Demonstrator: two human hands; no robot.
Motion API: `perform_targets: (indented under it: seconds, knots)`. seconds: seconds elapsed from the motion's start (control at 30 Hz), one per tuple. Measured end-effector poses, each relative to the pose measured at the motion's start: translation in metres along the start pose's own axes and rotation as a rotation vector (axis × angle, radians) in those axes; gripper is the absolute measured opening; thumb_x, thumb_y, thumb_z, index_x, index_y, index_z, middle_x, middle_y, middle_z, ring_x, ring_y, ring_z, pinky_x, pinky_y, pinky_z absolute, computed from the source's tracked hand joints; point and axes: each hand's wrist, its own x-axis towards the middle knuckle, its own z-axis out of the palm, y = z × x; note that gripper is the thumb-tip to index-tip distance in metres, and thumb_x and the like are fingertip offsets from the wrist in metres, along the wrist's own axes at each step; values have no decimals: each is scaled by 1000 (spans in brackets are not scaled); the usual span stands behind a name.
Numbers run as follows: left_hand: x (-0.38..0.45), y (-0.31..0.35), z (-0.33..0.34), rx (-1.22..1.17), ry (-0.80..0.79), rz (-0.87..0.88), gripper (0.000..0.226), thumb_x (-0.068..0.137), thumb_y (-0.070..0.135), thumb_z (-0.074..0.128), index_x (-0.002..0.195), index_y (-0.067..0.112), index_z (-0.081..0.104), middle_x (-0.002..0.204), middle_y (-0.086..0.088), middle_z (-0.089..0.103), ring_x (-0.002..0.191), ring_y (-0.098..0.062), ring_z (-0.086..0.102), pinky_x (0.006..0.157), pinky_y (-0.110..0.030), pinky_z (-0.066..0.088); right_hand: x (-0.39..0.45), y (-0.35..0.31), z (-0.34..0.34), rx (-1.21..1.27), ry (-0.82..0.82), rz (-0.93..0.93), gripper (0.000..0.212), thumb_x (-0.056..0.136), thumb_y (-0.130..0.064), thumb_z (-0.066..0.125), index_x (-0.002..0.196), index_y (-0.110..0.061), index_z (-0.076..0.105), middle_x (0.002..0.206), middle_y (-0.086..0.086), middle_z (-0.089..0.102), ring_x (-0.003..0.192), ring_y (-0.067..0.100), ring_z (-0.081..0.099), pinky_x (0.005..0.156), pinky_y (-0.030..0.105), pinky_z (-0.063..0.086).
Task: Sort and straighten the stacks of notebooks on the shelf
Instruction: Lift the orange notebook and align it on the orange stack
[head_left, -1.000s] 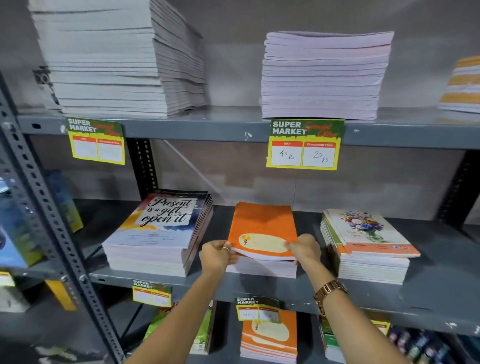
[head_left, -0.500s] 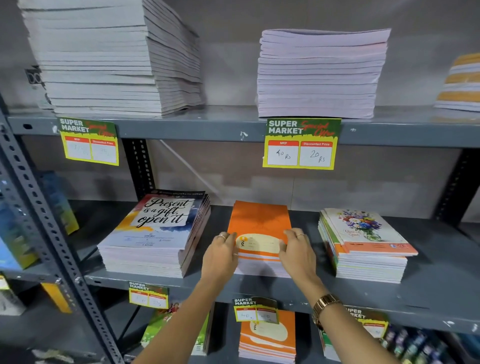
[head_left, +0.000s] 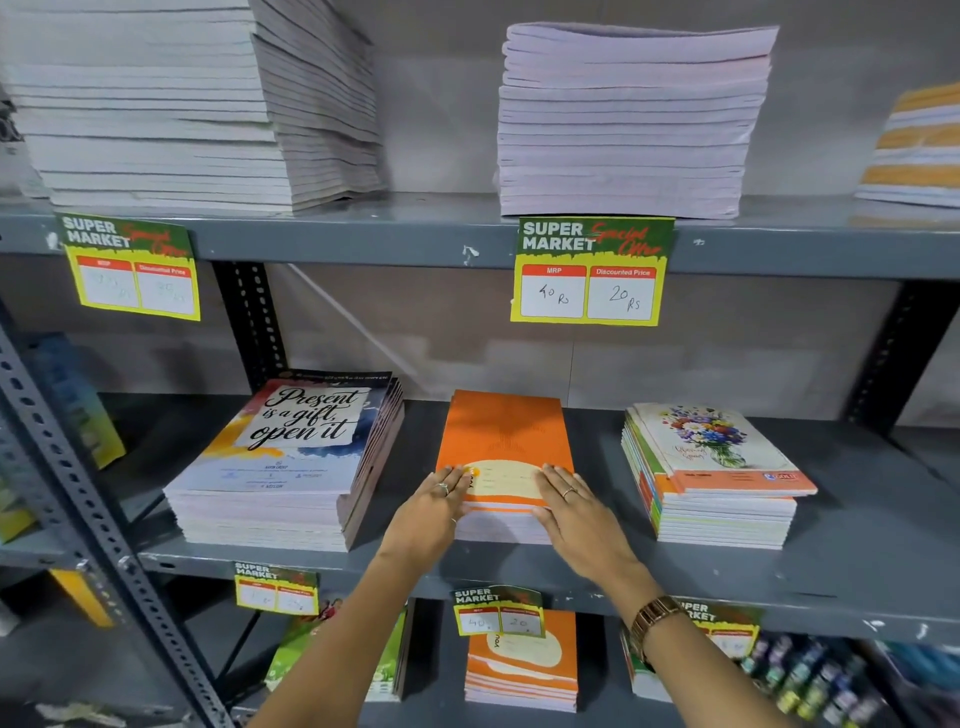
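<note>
A small stack of orange notebooks (head_left: 503, 436) lies in the middle of the grey middle shelf (head_left: 857, 525). My left hand (head_left: 427, 514) rests flat against the stack's front left corner, fingers on the top cover. My right hand (head_left: 576, 512) lies flat on the front right corner, fingers spread. Neither hand grips a notebook. To the left stands a taller stack with a "Present is a gift, open it" cover (head_left: 291, 457). To the right sits a slightly uneven stack topped by a flower-bouquet cover (head_left: 717, 467).
The upper shelf carries two tall pale stacks (head_left: 197, 104) (head_left: 628, 124) and an orange-striped stack (head_left: 919, 145) at the right edge. Yellow price tags (head_left: 589, 273) hang from the shelf edges. The lower shelf holds more orange notebooks (head_left: 522, 670). A perforated steel upright (head_left: 98, 530) stands at left.
My hands went from holding the top orange notebook by its front corners to lying flat on the stack. The stack sits squarer and slightly further back on the shelf.
</note>
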Motion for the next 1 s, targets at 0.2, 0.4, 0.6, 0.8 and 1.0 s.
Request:
perform_targets:
  seconds: [0.2,0.4,0.6,0.8,1.0]
  knots:
    - [-1,1,5,65,55,6,50,100,16,31,145,17,11,157,-1,14,145,-15,6,117,-28,16,-1,1,1,-19,-5,-15,54,98,-42,29,147,-21,16,157,-3,18,145,14,10,113,27,12]
    - [-2,1,9,90,100,9,50,99,16,33,145,16,14,157,-1,18,145,-15,10,114,-27,23,-3,1,-2,-46,-28,-21,55,98,-38,33,147,-21,16,157,-2,18,145,16,11,114,33,20]
    - [-1,0,12,94,103,0,48,100,23,31,145,16,14,156,-2,20,145,-16,11,115,-29,23,-1,2,-2,-72,-36,-35,56,97,-37,36,147,-21,16,157,-1,18,145,16,12,114,34,21]
    - [-1,0,13,57,106,-9,48,100,20,33,145,16,16,156,-1,21,145,-16,11,115,-29,21,-2,1,-3,-42,-38,-21,55,97,-41,33,147,-22,16,157,-2,18,145,15,11,114,33,19]
    - [-13,-10,1,-161,97,-17,52,98,28,36,145,21,15,157,2,15,145,-14,5,116,-34,19,-4,-4,-16,-47,-4,-64,56,98,-46,24,146,-17,20,156,1,21,144,15,13,112,29,-8]
